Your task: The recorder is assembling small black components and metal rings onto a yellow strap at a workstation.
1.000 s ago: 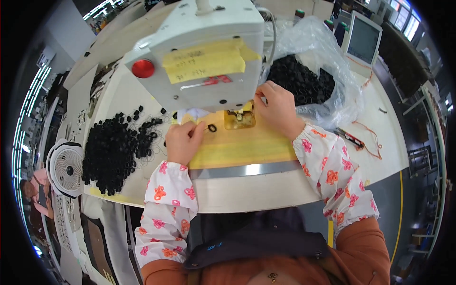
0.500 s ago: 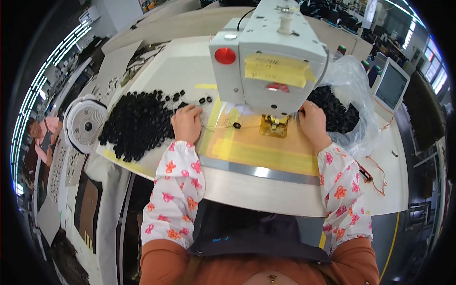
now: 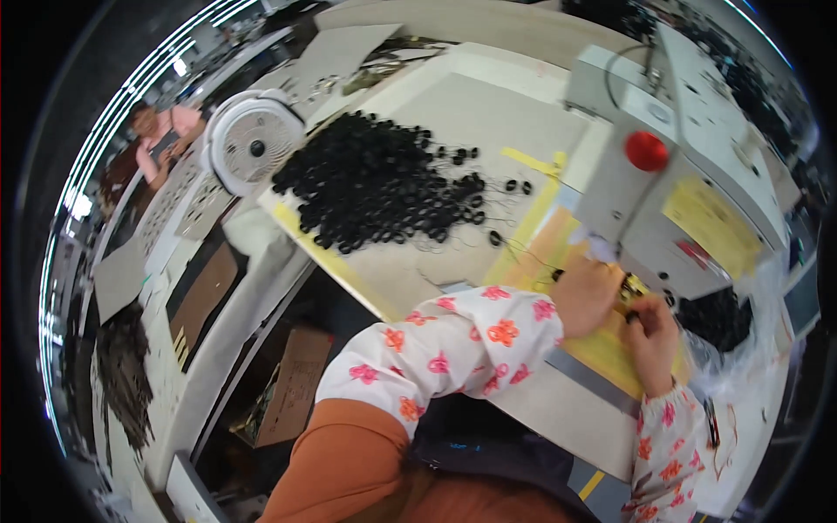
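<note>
Pale worktop [image 3: 523, 109]: black loops [image 3: 366, 183] heaped by its left edge. Near its front edge, by the machine [image 3: 697, 144], the right hand [image 3: 654, 342] pinches a small black piece [image 3: 632, 316] in its fingers; the left hand's [image 3: 587, 296] grip I cannot tell.

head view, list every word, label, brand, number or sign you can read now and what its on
None can be read clearly:
Handwriting on the yellow tape on the pale machine: too faint and blurred.
Blue marking on the dark cloth at the person's lap: too small.
Dark print on the brown cardboard below the table: too small and blurred.
</note>
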{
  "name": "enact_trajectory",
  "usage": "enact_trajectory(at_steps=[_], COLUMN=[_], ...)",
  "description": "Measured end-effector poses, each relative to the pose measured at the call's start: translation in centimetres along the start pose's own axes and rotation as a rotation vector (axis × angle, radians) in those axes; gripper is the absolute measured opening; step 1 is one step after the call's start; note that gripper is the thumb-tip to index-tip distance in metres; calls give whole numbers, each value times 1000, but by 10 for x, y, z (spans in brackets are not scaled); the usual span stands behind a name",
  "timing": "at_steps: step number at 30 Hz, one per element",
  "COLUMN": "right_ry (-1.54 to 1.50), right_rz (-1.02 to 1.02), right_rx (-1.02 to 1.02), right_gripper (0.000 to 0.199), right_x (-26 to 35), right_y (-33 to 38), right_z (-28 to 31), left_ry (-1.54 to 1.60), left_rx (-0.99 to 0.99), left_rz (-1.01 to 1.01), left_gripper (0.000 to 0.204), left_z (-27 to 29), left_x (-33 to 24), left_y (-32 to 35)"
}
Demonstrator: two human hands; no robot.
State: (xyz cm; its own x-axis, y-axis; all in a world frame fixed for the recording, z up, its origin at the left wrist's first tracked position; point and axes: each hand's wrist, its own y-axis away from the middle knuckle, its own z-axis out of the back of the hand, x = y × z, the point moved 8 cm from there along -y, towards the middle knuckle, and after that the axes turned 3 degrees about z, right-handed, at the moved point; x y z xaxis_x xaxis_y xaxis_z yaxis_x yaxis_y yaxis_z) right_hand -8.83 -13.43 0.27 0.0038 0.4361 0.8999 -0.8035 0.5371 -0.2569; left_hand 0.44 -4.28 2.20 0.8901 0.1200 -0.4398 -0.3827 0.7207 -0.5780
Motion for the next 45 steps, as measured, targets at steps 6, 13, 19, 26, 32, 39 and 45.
enact_trajectory(at_steps=[6,13,19,26,32,39,45], right_ry=[-100,-14,-37,-200,-134,200,503], right_rz=[-28,-81,-53,-27,99,316,428], right_rx=[-42,85,-51,-78,-84,-60,-12], right_gripper=[17,18,18,17,18,19,30], right_x=[-9,-5,-4,-1,13,34,49], right_y=[-4,-5,3,-7,-8,-2,24], right_z=[8,-2,14,2,15,-8,5], left_ry=[-99,-146,-196,461,432,284,400], left_rx=[56,95,87,61,161,244,266], left_rz=[-9,38,24,265,223,281,167], left_gripper=[21,22,12,12,10,24,37], left_z=[-9,-8,-18,4,0,-3,-8], left_x=[-3,6,-7,6,1,19,-10], left_y=[-4,-3,-6,1,-18,1,0])
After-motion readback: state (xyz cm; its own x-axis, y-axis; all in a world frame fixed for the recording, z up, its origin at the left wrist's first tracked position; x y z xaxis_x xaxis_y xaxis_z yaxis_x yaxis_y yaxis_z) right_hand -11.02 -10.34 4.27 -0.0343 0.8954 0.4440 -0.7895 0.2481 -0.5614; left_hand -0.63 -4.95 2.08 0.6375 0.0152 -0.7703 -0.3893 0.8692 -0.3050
